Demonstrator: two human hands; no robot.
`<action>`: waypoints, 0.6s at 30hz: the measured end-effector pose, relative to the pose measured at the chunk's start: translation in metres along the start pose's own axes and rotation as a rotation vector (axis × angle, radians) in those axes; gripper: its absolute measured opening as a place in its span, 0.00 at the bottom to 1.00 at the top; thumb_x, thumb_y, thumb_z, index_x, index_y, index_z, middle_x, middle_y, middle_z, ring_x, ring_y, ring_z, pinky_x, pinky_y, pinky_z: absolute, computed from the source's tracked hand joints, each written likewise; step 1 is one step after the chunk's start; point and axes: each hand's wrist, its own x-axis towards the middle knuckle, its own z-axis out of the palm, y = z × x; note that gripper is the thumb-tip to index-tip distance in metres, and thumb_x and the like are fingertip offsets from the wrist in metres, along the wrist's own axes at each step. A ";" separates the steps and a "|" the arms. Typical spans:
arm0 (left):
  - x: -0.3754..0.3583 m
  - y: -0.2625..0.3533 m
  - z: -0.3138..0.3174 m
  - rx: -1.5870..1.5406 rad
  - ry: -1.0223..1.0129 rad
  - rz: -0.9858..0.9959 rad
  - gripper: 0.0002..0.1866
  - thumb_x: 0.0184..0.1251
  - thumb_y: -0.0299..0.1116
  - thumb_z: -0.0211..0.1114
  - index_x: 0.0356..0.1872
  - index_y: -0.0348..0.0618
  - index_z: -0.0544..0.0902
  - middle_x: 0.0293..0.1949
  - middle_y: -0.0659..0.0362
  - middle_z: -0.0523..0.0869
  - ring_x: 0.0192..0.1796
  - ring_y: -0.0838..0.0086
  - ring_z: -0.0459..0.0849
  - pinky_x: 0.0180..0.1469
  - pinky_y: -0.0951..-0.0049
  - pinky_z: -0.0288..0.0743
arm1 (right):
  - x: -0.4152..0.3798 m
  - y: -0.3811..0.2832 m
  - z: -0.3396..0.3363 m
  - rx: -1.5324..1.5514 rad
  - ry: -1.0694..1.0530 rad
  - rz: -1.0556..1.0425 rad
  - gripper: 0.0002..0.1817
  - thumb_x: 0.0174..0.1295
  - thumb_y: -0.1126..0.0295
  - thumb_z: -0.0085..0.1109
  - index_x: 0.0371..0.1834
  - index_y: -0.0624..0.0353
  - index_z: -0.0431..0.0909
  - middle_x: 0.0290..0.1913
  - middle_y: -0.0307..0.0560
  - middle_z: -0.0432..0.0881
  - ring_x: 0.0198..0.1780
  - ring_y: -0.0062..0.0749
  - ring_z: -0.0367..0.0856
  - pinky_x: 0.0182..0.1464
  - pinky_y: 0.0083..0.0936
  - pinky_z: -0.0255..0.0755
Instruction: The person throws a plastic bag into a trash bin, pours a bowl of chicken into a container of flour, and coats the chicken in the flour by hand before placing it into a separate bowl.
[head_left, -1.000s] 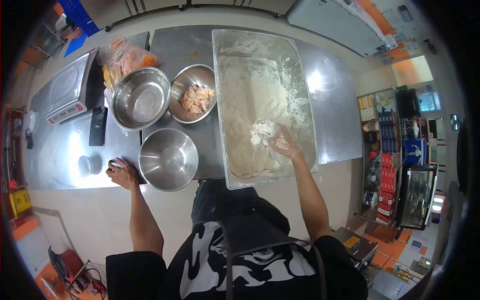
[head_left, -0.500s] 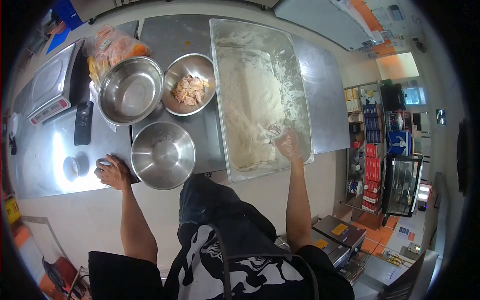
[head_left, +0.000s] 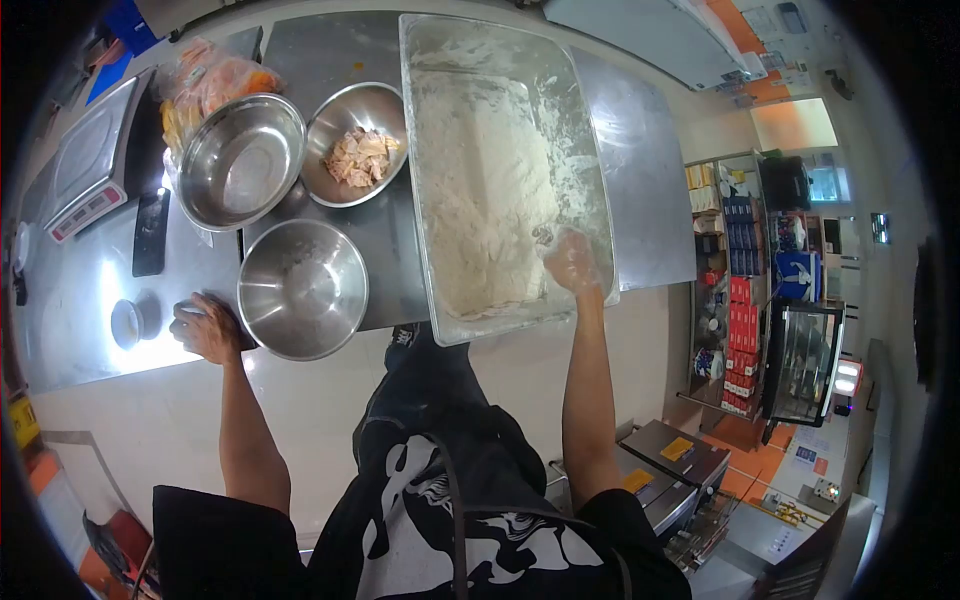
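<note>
A large metal tray holds pale flour-like powder. My right hand, in a clear glove, is over the powder at the tray's lower right. Its fingers are drawn together around a small powdery piece, too unclear to name. My left hand rests by the table's front edge with curled fingers; what lies under them is hard to make out. Left of the tray, a metal bowl contains pale shredded pieces. Two bowls hold nothing visible: one nearer me, another farther left.
A scale stands on the steel table at the left. A black phone-like object and small round dish lie nearby. Behind the bowls is a plastic bag of orange items. Stocked shelves stand at the right.
The view has shifted, so the table and bowls appear slightly higher and further left. My right hand has turned in the tray, its fingers more closed. My left hand stays by the table edge.
</note>
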 end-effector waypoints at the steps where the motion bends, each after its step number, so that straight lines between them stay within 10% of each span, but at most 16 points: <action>1: -0.001 0.001 -0.002 -0.006 0.000 0.002 0.28 0.75 0.56 0.47 0.60 0.42 0.72 0.53 0.44 0.74 0.59 0.51 0.72 0.58 0.51 0.67 | 0.001 -0.021 -0.016 -0.062 0.183 -0.054 0.11 0.57 0.65 0.60 0.31 0.62 0.82 0.29 0.56 0.79 0.34 0.47 0.79 0.40 0.40 0.74; 5: 0.000 0.002 -0.003 -0.037 -0.005 -0.001 0.28 0.75 0.56 0.47 0.59 0.41 0.73 0.53 0.43 0.74 0.58 0.50 0.73 0.58 0.50 0.68 | 0.006 -0.079 -0.062 0.174 -0.174 0.176 0.18 0.55 0.65 0.61 0.47 0.63 0.83 0.42 0.63 0.85 0.43 0.51 0.83 0.46 0.39 0.76; 7: 0.000 -0.001 0.001 -0.039 0.018 -0.013 0.29 0.75 0.56 0.47 0.59 0.41 0.73 0.52 0.43 0.74 0.58 0.50 0.73 0.57 0.50 0.68 | 0.008 -0.077 -0.050 0.145 -0.147 -0.116 0.24 0.56 0.66 0.60 0.57 0.60 0.80 0.48 0.67 0.84 0.47 0.51 0.85 0.50 0.39 0.77; 18: 0.001 -0.012 0.009 0.103 0.060 0.083 0.30 0.75 0.57 0.46 0.59 0.39 0.74 0.53 0.44 0.76 0.58 0.52 0.75 0.57 0.51 0.71 | 0.024 -0.051 0.000 -0.093 -0.256 -0.115 0.15 0.56 0.67 0.59 0.41 0.68 0.83 0.41 0.67 0.85 0.46 0.56 0.85 0.50 0.43 0.77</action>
